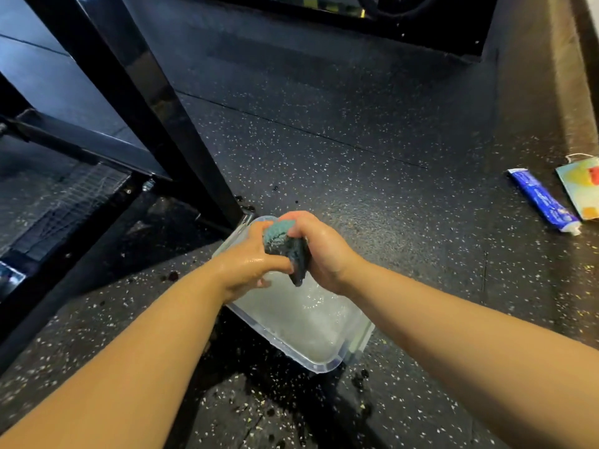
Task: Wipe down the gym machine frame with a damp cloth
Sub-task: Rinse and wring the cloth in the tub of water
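Looking down from the head camera, we see both our hands clenched around a wet teal and dark cloth (286, 245), bunched and twisted into a tight wad between them. Our left hand (249, 259) grips the cloth's left side with its fingers curled round it, and our right hand (322, 251) wraps the right side from above, with a dark tail of the cloth hanging down below the fist. Both hands glisten with water. The cloth is held just above a clear plastic tub (324, 363) of cloudy water, which stands on the dark speckled floor (356, 140). Dark wet patches and drops lie on the floor around the tub. The black gym machine frame (146, 102) rises at our left, its slanted post meeting the floor just beside the tub's far corner. Well apart at our right, a blue tube (542, 202) lies on the floor next to a colourful packet (580, 189).
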The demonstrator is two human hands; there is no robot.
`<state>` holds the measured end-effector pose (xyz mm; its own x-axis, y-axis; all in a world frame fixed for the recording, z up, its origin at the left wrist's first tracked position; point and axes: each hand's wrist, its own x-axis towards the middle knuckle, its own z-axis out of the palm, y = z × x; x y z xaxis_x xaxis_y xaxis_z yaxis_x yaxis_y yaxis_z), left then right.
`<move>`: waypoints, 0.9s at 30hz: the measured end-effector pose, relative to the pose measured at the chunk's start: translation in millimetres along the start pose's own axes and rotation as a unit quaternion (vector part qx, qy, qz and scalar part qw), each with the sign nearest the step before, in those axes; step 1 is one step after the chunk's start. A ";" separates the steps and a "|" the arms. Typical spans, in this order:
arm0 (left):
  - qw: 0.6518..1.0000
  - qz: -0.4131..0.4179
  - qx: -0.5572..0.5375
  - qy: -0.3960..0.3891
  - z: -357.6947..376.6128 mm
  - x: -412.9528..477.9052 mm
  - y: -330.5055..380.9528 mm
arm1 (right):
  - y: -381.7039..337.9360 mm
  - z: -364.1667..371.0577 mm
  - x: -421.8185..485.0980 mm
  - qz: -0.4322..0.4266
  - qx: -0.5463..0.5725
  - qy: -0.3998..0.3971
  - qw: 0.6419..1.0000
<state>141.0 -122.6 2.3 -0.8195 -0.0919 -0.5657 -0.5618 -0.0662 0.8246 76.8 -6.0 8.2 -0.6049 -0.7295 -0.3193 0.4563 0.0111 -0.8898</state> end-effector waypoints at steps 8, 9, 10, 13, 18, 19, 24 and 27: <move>0.988 -0.038 -0.131 -0.075 16.6 9.4 -6.9 | 15.4 -0.6 14.0 0.156 0.053 0.057 0.985; 0.990 -0.053 -0.110 -0.065 18.5 11.5 -9.8 | 17.7 0.3 13.1 0.168 0.034 0.055 0.984; 0.992 -0.065 -0.093 -0.054 18.0 13.5 -13.0 | 21.6 -1.4 14.2 0.169 0.000 0.052 0.984; 0.994 -0.100 -0.048 -0.019 3.3 20.1 -21.9 | 21.6 -8.7 9.9 0.135 -0.211 -0.030 0.968; 0.982 -0.164 0.087 -0.033 -12.2 23.3 -18.3 | 16.2 -29.5 7.6 -0.041 -0.645 -0.083 0.759; 0.979 -0.170 0.105 -0.031 -11.0 24.0 -16.8 | 18.8 -31.6 7.9 -0.088 -0.653 -0.111 0.744; 0.956 -0.181 0.220 -0.076 6.9 23.2 -14.6 | 37.9 -27.9 14.2 -0.162 -0.703 -0.153 0.675; 0.939 -0.187 0.280 -0.067 14.4 28.3 -21.1 | 41.7 -19.4 16.9 -0.095 -0.757 -0.122 0.635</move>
<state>128.0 -109.5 -31.1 -0.5394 -0.0387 -0.8411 -0.7537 0.4677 0.4618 72.9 -4.6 -40.6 -0.3521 -0.8978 -0.2645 -0.8716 0.4175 -0.2569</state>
